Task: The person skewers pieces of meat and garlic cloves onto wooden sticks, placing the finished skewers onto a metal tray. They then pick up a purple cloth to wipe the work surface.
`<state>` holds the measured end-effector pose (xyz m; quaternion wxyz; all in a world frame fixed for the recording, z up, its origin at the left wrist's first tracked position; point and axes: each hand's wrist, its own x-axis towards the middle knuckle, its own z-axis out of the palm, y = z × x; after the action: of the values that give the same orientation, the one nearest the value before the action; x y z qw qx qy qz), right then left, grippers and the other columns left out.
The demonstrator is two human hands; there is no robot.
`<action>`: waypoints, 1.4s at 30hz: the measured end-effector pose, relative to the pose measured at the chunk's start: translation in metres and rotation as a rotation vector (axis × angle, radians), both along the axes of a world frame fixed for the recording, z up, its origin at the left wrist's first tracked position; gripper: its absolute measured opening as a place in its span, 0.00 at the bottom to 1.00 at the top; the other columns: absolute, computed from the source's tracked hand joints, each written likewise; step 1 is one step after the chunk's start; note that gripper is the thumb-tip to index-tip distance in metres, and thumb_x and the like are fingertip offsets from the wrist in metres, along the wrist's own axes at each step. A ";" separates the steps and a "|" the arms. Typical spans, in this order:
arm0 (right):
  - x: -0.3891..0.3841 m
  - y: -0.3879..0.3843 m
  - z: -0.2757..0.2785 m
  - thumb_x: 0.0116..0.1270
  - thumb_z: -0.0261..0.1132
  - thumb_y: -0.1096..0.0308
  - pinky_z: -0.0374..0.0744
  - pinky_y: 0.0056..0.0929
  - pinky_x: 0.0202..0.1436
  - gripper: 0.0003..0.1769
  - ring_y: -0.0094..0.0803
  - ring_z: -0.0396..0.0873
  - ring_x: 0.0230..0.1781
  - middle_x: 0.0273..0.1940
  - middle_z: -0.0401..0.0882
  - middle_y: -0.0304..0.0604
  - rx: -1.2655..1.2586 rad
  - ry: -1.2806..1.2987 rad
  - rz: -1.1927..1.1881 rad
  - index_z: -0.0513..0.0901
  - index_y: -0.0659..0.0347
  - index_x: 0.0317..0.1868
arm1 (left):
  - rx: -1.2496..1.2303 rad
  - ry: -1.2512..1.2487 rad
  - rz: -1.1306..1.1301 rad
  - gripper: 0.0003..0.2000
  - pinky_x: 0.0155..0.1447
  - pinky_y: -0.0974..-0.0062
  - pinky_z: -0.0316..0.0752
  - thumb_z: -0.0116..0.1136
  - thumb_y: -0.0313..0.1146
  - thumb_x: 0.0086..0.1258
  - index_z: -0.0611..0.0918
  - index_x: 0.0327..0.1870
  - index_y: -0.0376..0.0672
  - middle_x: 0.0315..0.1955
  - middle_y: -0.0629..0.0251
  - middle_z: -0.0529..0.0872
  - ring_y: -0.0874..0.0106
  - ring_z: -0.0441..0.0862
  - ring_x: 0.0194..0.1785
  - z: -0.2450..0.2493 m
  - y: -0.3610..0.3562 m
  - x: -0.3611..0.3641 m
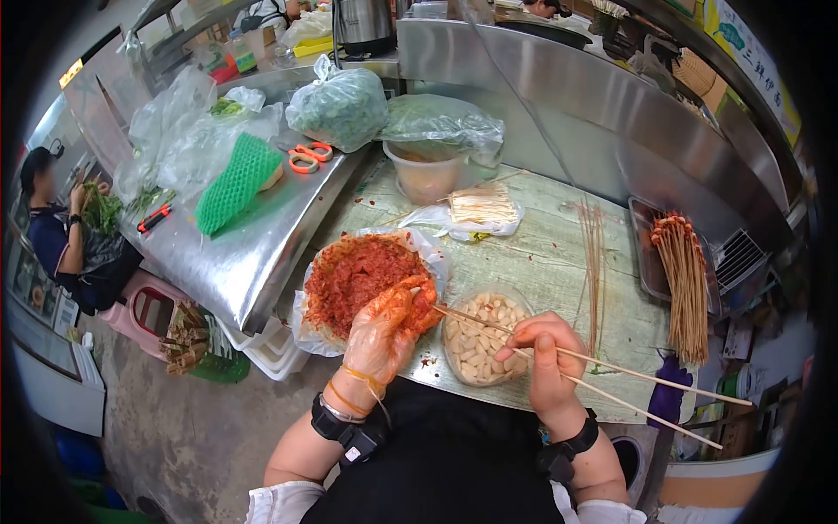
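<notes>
Red marinated meat (358, 275) is filling a bowl (425, 247) on the desk (541, 253). Gloved left hand (380, 336) is pinching some, right hand (546, 362) is clutching two bare skewers (650, 375). Loaded skewers (685, 279) are lying far right.

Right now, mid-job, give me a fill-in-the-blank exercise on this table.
The right hand holds two bamboo ____.
The gloved left hand grips ____ marinated meat.
The scissors on the steel counter have ____ handles.
The tub of white pieces sits ____ the two hands.
Missing: skewers, red, orange, between.
</notes>
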<state>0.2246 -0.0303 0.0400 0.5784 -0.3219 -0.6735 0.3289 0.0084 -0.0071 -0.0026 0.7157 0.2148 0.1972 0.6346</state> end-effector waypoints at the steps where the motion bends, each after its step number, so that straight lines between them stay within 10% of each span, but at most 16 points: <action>1: 0.000 0.000 -0.002 0.75 0.48 0.61 0.79 0.26 0.34 0.16 0.32 0.79 0.25 0.34 0.74 0.49 -0.004 0.002 0.018 0.74 0.66 0.36 | -0.020 0.006 0.017 0.17 0.58 0.64 0.75 0.51 0.30 0.72 0.71 0.58 0.31 0.52 0.53 0.78 0.65 0.77 0.55 0.001 -0.001 0.001; 42: -0.027 0.018 -0.012 0.56 0.66 0.76 0.78 0.29 0.26 0.09 0.38 0.80 0.27 0.35 0.79 0.46 0.547 -0.273 0.102 0.78 0.63 0.38 | -0.109 -0.308 0.136 0.14 0.61 0.59 0.74 0.55 0.25 0.67 0.75 0.53 0.31 0.48 0.53 0.80 0.61 0.78 0.53 -0.015 0.007 0.004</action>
<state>0.1975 -0.0122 0.0279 0.5304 -0.1616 -0.8239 0.1177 0.0126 -0.0002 -0.0178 0.7036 0.0619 0.1334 0.6952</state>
